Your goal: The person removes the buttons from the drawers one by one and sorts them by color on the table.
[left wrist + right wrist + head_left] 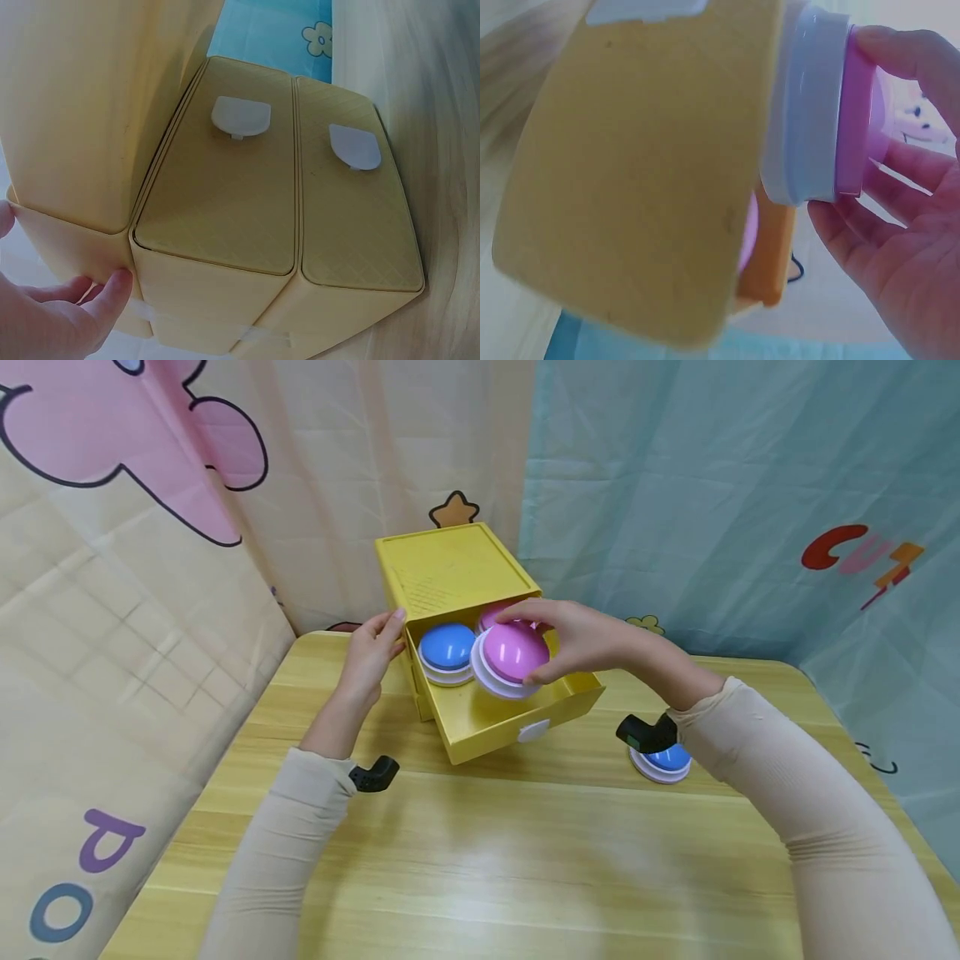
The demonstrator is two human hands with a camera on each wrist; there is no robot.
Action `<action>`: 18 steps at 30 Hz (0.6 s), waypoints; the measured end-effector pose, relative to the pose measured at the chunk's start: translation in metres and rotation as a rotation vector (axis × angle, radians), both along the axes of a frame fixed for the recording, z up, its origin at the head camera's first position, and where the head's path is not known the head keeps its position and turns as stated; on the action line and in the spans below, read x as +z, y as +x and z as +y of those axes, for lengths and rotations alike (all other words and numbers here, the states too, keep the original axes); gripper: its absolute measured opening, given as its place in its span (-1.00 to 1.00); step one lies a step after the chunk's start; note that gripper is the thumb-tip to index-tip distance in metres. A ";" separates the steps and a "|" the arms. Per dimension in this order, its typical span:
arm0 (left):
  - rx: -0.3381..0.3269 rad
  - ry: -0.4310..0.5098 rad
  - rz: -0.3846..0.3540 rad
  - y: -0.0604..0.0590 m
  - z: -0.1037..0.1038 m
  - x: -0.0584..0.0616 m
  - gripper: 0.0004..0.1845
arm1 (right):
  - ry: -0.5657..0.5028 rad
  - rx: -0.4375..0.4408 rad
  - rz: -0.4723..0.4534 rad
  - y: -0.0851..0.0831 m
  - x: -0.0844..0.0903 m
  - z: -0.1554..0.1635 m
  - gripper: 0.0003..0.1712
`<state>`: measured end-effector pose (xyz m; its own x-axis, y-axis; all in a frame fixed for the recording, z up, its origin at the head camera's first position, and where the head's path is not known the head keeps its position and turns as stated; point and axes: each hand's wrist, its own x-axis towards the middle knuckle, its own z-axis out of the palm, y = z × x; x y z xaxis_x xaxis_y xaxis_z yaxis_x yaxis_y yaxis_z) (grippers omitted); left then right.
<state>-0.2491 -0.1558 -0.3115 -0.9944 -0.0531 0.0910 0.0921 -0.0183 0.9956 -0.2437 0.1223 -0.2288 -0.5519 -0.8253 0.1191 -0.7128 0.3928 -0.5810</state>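
Two hands working at yellow drawer box (450, 564): right hand (581, 639) pinching pink dome button (512, 658), tilted, over open drawer (525, 714) beside blue dome button (447, 652); left hand (371, 653) resting, fingers straight, against box's side.

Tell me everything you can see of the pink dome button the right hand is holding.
The pink button is a glossy pink dome on a round white base, plastic by the look. The right hand grips it from above, fingers on its far edge and thumb on its near side. It is tilted, dome facing the camera, over the open yellow drawer, beside a blue button lying in the drawer. Whether its base touches the drawer floor cannot be told. The right wrist view shows its white rim against the drawer front.
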 end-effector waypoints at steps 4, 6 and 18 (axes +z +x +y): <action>-0.006 0.005 0.002 0.000 0.000 0.001 -0.41 | -0.017 -0.053 0.028 0.002 0.006 0.023 -0.25; -0.008 0.005 0.004 0.001 0.000 0.001 -0.41 | -0.019 -0.091 0.037 0.004 0.009 0.035 -0.25; -0.017 0.000 0.017 0.003 0.000 0.001 -0.40 | -0.057 -0.324 0.057 0.027 0.000 0.110 -0.20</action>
